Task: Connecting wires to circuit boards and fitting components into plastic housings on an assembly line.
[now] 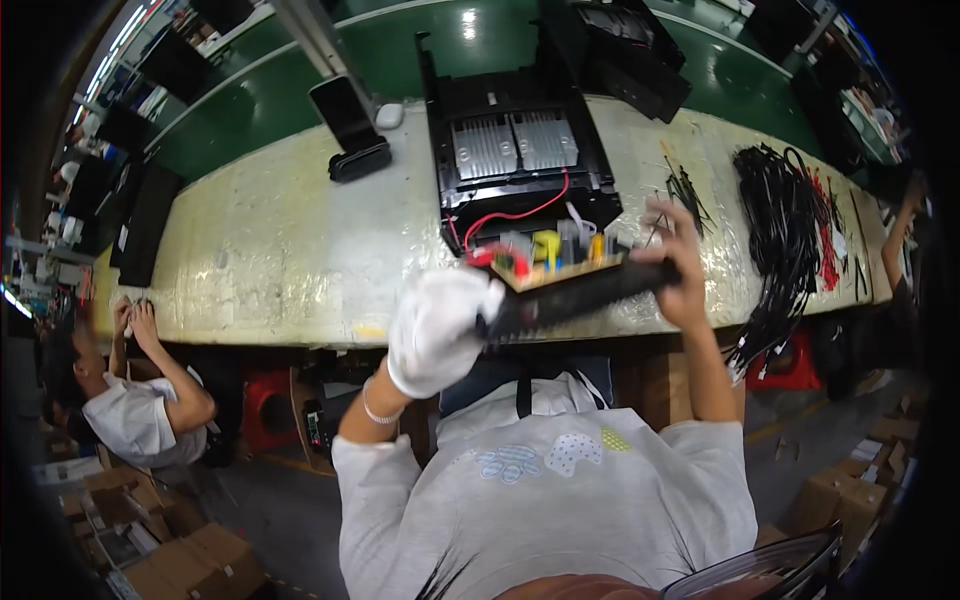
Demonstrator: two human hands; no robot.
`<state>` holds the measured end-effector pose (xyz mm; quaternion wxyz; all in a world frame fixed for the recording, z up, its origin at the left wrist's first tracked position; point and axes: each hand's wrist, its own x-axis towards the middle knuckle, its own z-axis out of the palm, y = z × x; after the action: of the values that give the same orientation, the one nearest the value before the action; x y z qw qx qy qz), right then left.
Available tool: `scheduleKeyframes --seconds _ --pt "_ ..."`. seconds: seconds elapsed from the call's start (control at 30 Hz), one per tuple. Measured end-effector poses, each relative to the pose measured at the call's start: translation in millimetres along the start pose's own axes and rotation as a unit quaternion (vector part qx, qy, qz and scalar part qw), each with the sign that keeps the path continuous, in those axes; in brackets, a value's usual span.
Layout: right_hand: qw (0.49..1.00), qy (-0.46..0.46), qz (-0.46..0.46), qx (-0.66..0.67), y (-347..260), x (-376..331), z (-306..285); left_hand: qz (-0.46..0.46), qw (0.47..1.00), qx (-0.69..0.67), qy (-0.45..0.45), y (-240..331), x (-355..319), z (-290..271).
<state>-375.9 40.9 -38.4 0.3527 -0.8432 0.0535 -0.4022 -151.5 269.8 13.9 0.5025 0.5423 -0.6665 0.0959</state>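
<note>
In front of my body I hold a long black panel (590, 303) slightly tilted, with a circuit board (560, 277) along its far side carrying yellow, grey and orange parts. My left hand (438, 325), in a white glove, is closed on its left end. Bare and blurred by motion, my right hand (684, 270) grips the right end. Just beyond lies an open black chassis (600, 165) with two silver finned heat sinks (515, 145). A red wire (515, 213) curves from the chassis toward the board; where it ends is hidden.
A phone (342, 108) leans on a black stand left of the chassis, beside a small white case (390, 116). Cable ties (688, 195) and a thick black cable bundle (775, 220) lie right. Another chassis (635, 75) stands far back. A co-worker (150, 400) sits at left.
</note>
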Motion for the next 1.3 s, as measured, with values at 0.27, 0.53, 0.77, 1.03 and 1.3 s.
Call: scheduleKeyframes --seconds 0.27,0.53,0.77,1.03,1.3 --pt "0.977 -0.069 0.0 -0.204 2.3 -93.1 15.7 -0.025 0.992 0.043 -0.114 -14.1 -125.9 50.6" --pt "0.935 -0.116 -0.023 -0.334 7.3 -69.3 -13.6 -0.044 0.961 0.085 -0.259 -53.6 -114.0 50.4" --pt "0.669 0.05 0.258 -0.695 72.4 -96.6 -194.2 -0.025 0.972 0.104 -0.21 -40.6 -137.9 50.3" --pt "0.864 0.253 0.336 -0.278 -32.3 -34.1 -185.5 -0.066 0.996 0.064 -0.007 -13.9 -125.4 57.2" --pt "0.959 0.024 0.167 -0.227 -148.6 -19.6 -53.6 -0.289 0.664 -0.68 -0.114 65.6 -12.1 142.3"
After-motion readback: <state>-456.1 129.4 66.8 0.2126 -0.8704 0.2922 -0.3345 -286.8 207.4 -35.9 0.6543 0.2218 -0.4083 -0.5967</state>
